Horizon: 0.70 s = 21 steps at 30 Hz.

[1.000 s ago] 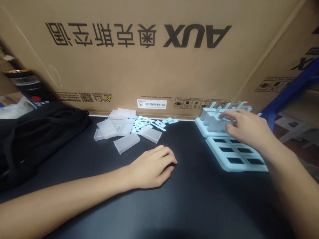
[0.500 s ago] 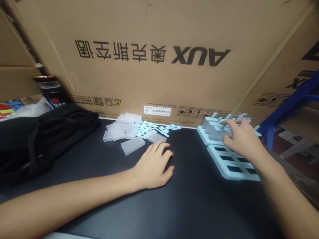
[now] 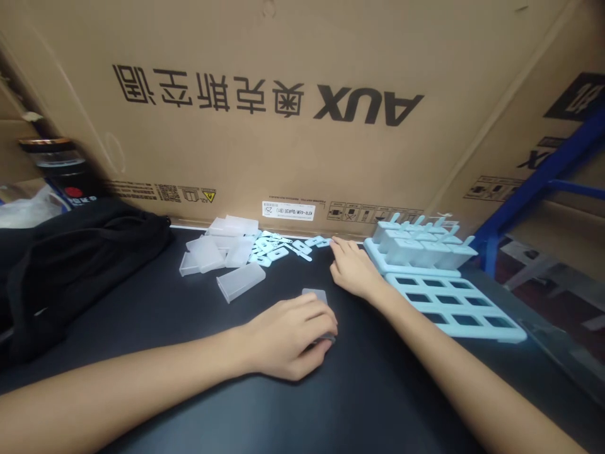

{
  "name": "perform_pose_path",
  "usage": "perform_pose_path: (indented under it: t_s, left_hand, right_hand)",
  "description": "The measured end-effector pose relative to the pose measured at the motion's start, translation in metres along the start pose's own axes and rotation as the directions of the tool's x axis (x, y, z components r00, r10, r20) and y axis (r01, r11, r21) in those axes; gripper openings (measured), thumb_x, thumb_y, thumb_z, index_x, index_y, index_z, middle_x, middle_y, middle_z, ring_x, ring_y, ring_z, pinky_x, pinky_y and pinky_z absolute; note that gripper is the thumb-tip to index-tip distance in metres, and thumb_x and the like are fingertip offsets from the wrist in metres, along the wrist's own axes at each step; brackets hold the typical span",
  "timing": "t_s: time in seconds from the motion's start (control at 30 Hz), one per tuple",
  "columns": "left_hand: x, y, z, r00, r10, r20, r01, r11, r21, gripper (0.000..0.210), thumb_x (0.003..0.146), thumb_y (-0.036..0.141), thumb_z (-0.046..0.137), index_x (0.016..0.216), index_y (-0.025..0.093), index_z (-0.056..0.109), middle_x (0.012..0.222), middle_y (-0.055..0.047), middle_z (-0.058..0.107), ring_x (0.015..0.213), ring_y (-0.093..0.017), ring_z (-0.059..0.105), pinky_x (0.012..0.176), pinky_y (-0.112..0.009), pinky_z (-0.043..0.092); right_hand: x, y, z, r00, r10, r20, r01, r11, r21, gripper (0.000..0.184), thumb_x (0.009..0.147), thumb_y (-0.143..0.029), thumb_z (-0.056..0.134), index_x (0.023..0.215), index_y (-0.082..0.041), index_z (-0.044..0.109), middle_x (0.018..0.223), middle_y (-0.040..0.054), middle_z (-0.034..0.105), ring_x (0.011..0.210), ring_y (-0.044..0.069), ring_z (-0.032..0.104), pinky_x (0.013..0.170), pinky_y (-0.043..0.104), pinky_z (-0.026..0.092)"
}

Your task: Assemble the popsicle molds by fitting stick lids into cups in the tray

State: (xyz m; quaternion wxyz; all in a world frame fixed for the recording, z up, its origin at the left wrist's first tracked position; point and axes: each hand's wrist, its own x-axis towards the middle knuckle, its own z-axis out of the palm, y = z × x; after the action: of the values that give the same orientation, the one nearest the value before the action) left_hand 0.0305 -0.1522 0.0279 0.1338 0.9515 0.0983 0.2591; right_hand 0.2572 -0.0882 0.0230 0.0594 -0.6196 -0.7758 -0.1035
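Observation:
My left hand (image 3: 290, 334) is closed around a clear popsicle mold (image 3: 315, 294), just above or on the black table; its fingers hide most of the mold. My right hand (image 3: 354, 268) reaches out flat, thumb apart, with its fingertips at the end of a light blue popsicle stick (image 3: 317, 241). Several more blue sticks (image 3: 269, 249) lie in a loose pile to its left. Beside that pile are several empty clear molds (image 3: 207, 254), with one mold (image 3: 241, 281) lying nearer to me. At right, several filled-in molds with sticks (image 3: 416, 249) stand upright in a blue holder (image 3: 454, 273).
A blue frame with rectangular openings (image 3: 472, 331) lies in front of the holder. A large cardboard box (image 3: 227, 151) walls off the back. Black cloth or a bag (image 3: 94, 265) lies at left, before a dark bottle (image 3: 61, 167). Blue metal bars (image 3: 520, 195) stand at right.
My left hand has closed on a clear mold and drawn it toward me. My right hand has left the molds in the holder and moved left to the sticks.

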Motion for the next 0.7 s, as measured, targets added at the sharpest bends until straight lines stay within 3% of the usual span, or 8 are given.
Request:
perform_pose_path:
  t_s: [0.07, 0.27, 0.37, 0.5, 0.6, 0.7]
  left_hand:
    - [-0.001, -0.002, 0.0, 0.998, 0.056, -0.014, -0.057, 0.996, -0.066, 0.018, 0.093, 0.016, 0.046, 0.109, 0.017, 0.056, 0.109, -0.009, 0.067, 0.099, -0.02, 0.063, 0.093, -0.034, 0.052]
    - [-0.003, -0.005, 0.001, 0.99, 0.135, -0.049, -0.14, 0.984, -0.111, 0.036, 0.081, 0.005, 0.045, 0.114, 0.017, 0.054, 0.113, -0.008, 0.069, 0.106, -0.02, 0.063, 0.094, -0.034, 0.052]
    - [-0.003, -0.002, -0.005, 0.996, 0.083, -0.04, -0.086, 0.992, -0.087, 0.041, 0.077, 0.009, 0.049, 0.115, 0.019, 0.057, 0.127, -0.007, 0.065, 0.123, -0.024, 0.056, 0.111, -0.045, 0.041]
    - [-0.003, 0.001, -0.01, 0.995, -0.055, 0.086, 0.06, 0.997, -0.048, 0.05, 0.076, 0.017, 0.052, 0.125, 0.022, 0.057, 0.149, -0.006, 0.049, 0.145, -0.031, 0.034, 0.121, -0.061, 0.018]
    - [-0.003, 0.0, -0.007, 0.986, -0.122, 0.114, 0.122, 0.992, 0.001, 0.046, 0.08, 0.02, 0.054, 0.126, 0.022, 0.058, 0.15, -0.006, 0.048, 0.145, -0.029, 0.034, 0.118, -0.052, 0.03]
    - [-0.001, -0.001, -0.002, 0.985, -0.14, 0.101, 0.127, 0.984, 0.123, 0.034, 0.09, 0.027, 0.051, 0.123, 0.024, 0.06, 0.137, -0.006, 0.059, 0.132, -0.03, 0.045, 0.101, -0.046, 0.045]
  right_hand:
    - [0.009, 0.0, 0.004, 0.999, 0.018, 0.047, -0.019, 1.0, 0.018, 0.054, 0.093, -0.022, 0.033, 0.144, -0.008, 0.044, 0.156, 0.0149, 0.036, 0.132, 0.033, 0.039, 0.101, 0.045, 0.041]
    - [0.004, 0.004, -0.002, 0.999, 0.017, 0.044, -0.019, 0.998, 0.054, 0.04, 0.095, -0.029, 0.037, 0.122, -0.011, 0.061, 0.127, 0.0173, 0.06, 0.118, 0.032, 0.047, 0.095, 0.044, 0.042]
    - [-0.008, 0.009, -0.009, 0.999, 0.009, 0.035, -0.013, 0.994, 0.108, 0.029, 0.092, -0.03, 0.046, 0.108, -0.013, 0.063, 0.118, 0.0164, 0.06, 0.113, 0.03, 0.048, 0.096, 0.041, 0.041]
    - [-0.02, 0.014, -0.022, 0.994, -0.023, 0.108, 0.001, 0.981, 0.196, 0.011, 0.087, -0.025, 0.05, 0.088, -0.017, 0.058, 0.098, 0.01, 0.062, 0.092, 0.022, 0.056, 0.083, 0.033, 0.043]
    - [-0.025, 0.012, -0.03, 0.988, 0.003, 0.154, -0.04, 0.971, 0.238, 0.013, 0.085, -0.028, 0.052, 0.092, -0.018, 0.057, 0.089, 0.0072, 0.065, 0.078, 0.019, 0.057, 0.069, 0.029, 0.04]
    - [-0.028, 0.008, -0.036, 0.985, 0.022, 0.168, -0.064, 0.967, 0.247, 0.017, 0.082, -0.025, 0.051, 0.096, -0.018, 0.057, 0.084, 0.0062, 0.066, 0.072, 0.018, 0.058, 0.065, 0.028, 0.037]
